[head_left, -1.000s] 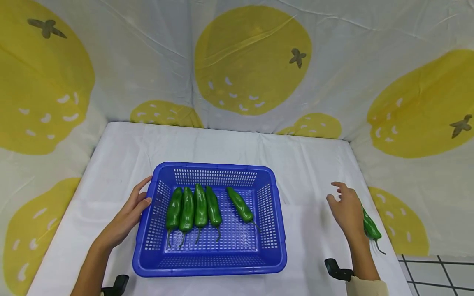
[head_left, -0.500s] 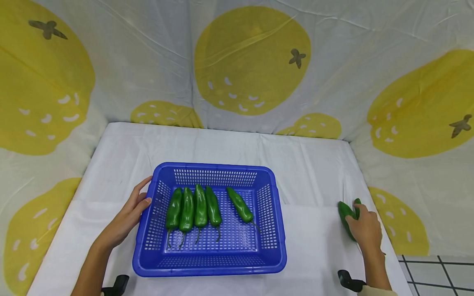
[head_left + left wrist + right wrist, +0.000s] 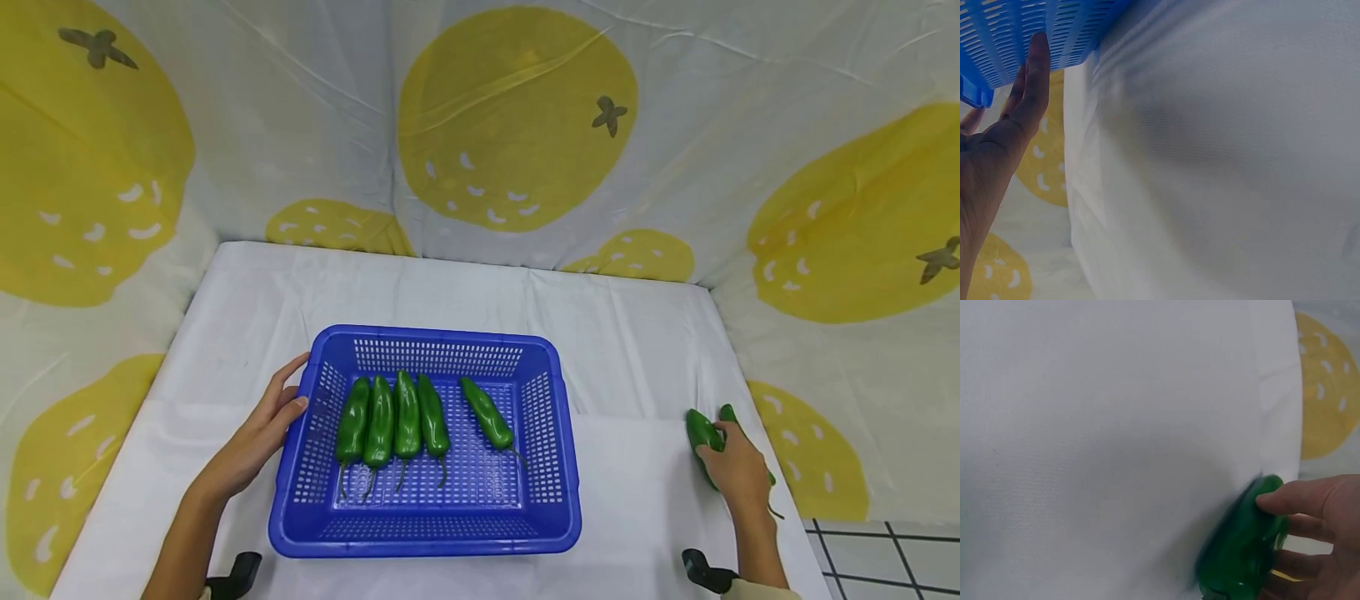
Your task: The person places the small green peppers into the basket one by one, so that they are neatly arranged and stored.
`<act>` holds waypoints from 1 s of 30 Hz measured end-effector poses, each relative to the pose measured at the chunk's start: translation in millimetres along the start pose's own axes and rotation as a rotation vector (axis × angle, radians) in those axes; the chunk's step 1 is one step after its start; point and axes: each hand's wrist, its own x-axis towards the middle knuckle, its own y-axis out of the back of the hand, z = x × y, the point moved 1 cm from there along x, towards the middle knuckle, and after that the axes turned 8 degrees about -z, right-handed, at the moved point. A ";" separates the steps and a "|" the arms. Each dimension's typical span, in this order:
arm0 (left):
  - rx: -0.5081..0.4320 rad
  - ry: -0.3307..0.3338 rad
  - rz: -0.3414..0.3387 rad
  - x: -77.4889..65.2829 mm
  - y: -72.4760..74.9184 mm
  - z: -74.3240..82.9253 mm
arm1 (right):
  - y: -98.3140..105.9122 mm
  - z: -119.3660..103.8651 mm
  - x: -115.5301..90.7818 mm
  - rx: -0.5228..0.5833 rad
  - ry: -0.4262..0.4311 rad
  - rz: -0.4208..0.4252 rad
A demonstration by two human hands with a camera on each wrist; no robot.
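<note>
A blue plastic basket (image 3: 426,546) with perforated walls stands on the white cloth. Inside it lie several green chili peppers (image 3: 407,417), most of them side by side at the left, one apart at the right. My left hand (image 3: 251,442) rests against the basket's left side; in the left wrist view its fairly straight fingers (image 3: 1036,81) touch the outer wall. Far to the right, my right hand (image 3: 738,471) pinches a green chili pepper (image 3: 1238,550) between thumb and fingers, low at the cloth. Another green pepper (image 3: 727,413) lies just right of it, partly hidden by the hand.
White cloth (image 3: 622,358) covers the table around the basket. A curtain with yellow fruit prints (image 3: 517,125) hangs along the back and both sides. Tiled floor (image 3: 870,558) shows at the lower right, past the table edge.
My right hand has moved right and down onto the chili pepper and taken hold of it between thumb and fingers. The left hand and the basket have stayed in place.
</note>
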 end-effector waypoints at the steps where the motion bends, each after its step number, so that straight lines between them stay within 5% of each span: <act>1: 0.001 0.000 0.000 0.1 0.1 0.0 | -0.6 0.4 0.4 0.001 0.000 0.003; 17: 0.002 -0.006 -0.001 1.0 0.7 -1.6 | 7.1 -6.5 -3.0 0.043 0.005 0.023; 30: 0.006 -0.005 0.005 1.6 0.6 -0.9 | 15.5 -38.0 -8.9 0.110 0.122 -0.025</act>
